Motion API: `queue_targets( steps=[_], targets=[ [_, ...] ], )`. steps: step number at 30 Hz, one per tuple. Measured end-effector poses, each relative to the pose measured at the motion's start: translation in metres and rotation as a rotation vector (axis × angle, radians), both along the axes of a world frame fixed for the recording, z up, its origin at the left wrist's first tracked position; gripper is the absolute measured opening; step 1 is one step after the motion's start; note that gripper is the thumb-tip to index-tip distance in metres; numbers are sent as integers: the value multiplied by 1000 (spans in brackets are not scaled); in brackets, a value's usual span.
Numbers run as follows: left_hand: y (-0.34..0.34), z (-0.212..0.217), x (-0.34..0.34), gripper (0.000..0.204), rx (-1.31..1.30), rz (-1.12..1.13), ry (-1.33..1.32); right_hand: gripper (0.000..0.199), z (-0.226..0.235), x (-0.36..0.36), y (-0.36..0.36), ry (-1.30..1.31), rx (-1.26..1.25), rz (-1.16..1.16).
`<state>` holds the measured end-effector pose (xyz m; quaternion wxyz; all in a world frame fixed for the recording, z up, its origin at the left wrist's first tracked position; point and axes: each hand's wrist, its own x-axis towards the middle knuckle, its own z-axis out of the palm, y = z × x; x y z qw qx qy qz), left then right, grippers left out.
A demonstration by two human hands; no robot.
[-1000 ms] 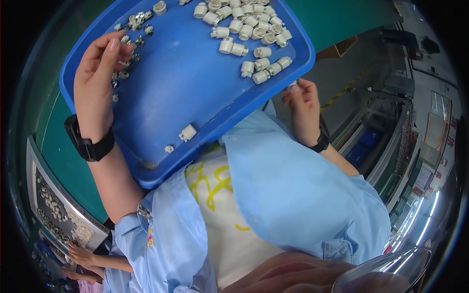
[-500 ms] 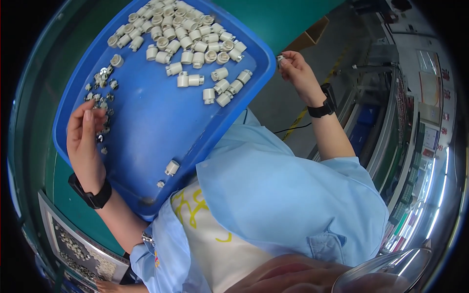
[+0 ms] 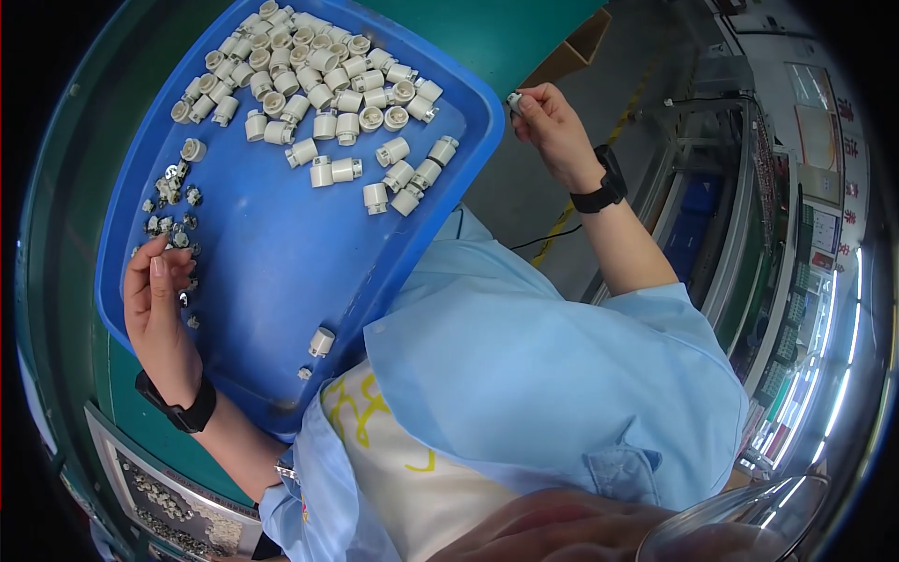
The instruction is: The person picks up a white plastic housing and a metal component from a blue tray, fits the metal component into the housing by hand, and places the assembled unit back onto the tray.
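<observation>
My left hand (image 3: 161, 314) is over the left side of a blue tray (image 3: 393, 281). Its fingers are loosely bent and apart, with the tips among small white-and-metal parts (image 3: 167, 225); nothing shows held in them. My right hand (image 3: 560, 136) is raised just beyond the tray's right rim. Its thumb and fingers pinch a small whitish socket (image 3: 515, 102), mostly covered by the fingertips. Many white cylindrical sockets (image 3: 323, 96) are heaped at the tray's far end. A lone socket (image 3: 321, 342) and a small white part (image 3: 304, 374) lie near its near right edge.
The tray sits on a green tabletop (image 3: 552, 28). A cardboard box (image 3: 576, 47) is beyond my right hand. At lower left, a metal-edged tray (image 3: 108, 440) holds more small parts. Metal-framed equipment (image 3: 674, 187) and a black cable (image 3: 543, 242) are at the right.
The view has shifted slightly, so the tray and its contents appear a little lower and further left. My right hand still pinches the socket; my left stays at the small parts.
</observation>
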<state>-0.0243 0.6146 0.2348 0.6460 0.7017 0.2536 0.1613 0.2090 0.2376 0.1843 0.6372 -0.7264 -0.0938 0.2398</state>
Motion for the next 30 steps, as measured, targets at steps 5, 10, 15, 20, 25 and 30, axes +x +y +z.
queue_targets(
  steps=[5, 10, 15, 20, 25, 30],
  targets=[
    [-1, 3, 3, 25, 17, -20, 24, 23, -15, -5, 0, -96, 71, -43],
    [-2, 4, 1, 24, 6, -9, 26, 26, -26, -5, -1, -301, 67, 18],
    [-3, 4, 2, 24, 13, -21, 29, 26, -36, -2, -4, -386, 77, 34],
    [-4, 6, 3, 24, 6, -35, 28, 26, -45, -6, -4, -558, -18, -10],
    [-5, 9, 4, 24, -5, -33, 27, 27, -47, -3, -2, -615, -51, -34],
    [-1, 7, 2, 25, -10, -73, 40, 27, -55, -7, 2, -594, 37, -79]
  ],
)
